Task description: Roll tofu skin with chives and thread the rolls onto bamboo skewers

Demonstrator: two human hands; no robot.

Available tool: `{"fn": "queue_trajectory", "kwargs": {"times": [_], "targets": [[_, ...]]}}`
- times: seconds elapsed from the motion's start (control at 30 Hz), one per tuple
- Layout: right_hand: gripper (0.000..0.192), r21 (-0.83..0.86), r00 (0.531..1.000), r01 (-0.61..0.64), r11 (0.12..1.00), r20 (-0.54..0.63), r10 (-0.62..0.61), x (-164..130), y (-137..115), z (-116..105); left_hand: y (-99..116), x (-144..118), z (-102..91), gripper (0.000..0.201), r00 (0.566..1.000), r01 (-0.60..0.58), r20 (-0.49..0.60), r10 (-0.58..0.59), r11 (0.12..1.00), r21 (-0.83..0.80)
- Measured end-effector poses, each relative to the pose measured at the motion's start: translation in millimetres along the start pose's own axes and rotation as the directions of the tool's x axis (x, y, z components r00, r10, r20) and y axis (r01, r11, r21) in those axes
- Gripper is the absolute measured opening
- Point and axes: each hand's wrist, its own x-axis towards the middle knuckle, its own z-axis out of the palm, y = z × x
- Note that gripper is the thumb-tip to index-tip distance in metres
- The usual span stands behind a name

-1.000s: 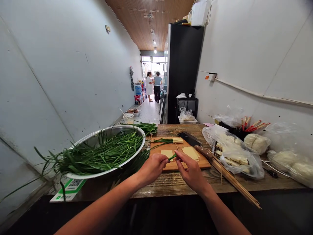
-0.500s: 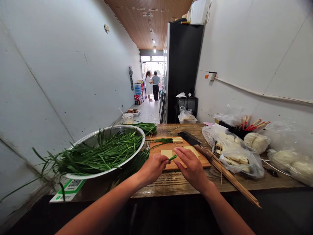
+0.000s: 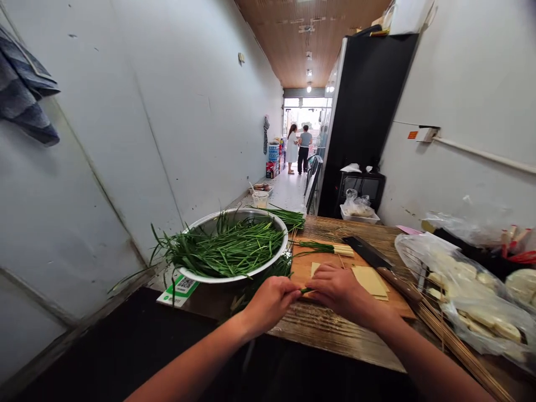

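Both hands meet over the near left part of a wooden cutting board (image 3: 397, 304). Pinched in my left hand (image 3: 274, 300) is a short bundle of green chives (image 3: 307, 290). The fingers of my right hand (image 3: 341, 291) close on the bundle's other end, mostly covering it. Pale yellow tofu sheets (image 3: 370, 281) lie stacked on the board, right of my right hand. Another sheet shows partly behind that hand's fingers. Farther back on the board rest pale rolls (image 3: 343, 250) with long green chives (image 3: 316, 246) trailing out to the left.
A metal bowl (image 3: 286, 241) heaped with chives (image 3: 234, 245) stands at the left, above a green QR card (image 3: 184, 285). A cleaver (image 3: 368, 252) lies across the board's right side. Bamboo skewers (image 3: 454, 341) and plastic bags (image 3: 481, 290) are at the right. Two people (image 3: 298, 148) stand far off.
The view has turned left, so the scene sits farther right. My right hand, fingers stretched before, has come to the chives and closed on their end.
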Motion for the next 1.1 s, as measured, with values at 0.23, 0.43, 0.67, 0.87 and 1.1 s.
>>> {"fn": "queue_trajectory", "kwargs": {"times": [0.23,0.43,0.67,0.87,1.1], "targets": [[0.022,-0.076,0.929,-0.313,0.947,0.182,0.322,126.2,55.1,44.6,-13.8,-46.8,-25.3,0.035,0.975,0.096,-0.186,-0.121,0.986,-0.140],[0.022,-0.346,0.772,-0.398,0.850,0.374,0.514,202.7,75.0,113.8,-27.5,-61.9,-43.3,0.032,0.941,0.133,-0.287,-0.178,0.976,-0.170],[0.026,-0.308,0.801,-0.425,0.851,0.311,0.512,212.1,86.0,117.5,-35.1,-69.5,-55.3,0.034,0.915,0.170,-0.329,-0.234,0.962,-0.212],[0.022,0.032,0.875,-0.449,0.893,-0.186,0.447,189.3,70.7,31.3,-32.1,-68.7,-63.8,0.029,0.870,0.154,-0.429,-0.245,0.960,-0.234],[0.015,0.312,0.992,-0.103,0.944,0.098,0.076,32.4,-16.0,-88.9,12.0,-62.1,-56.9,0.025,0.842,0.065,-0.521,-0.142,0.984,-0.164]]}}
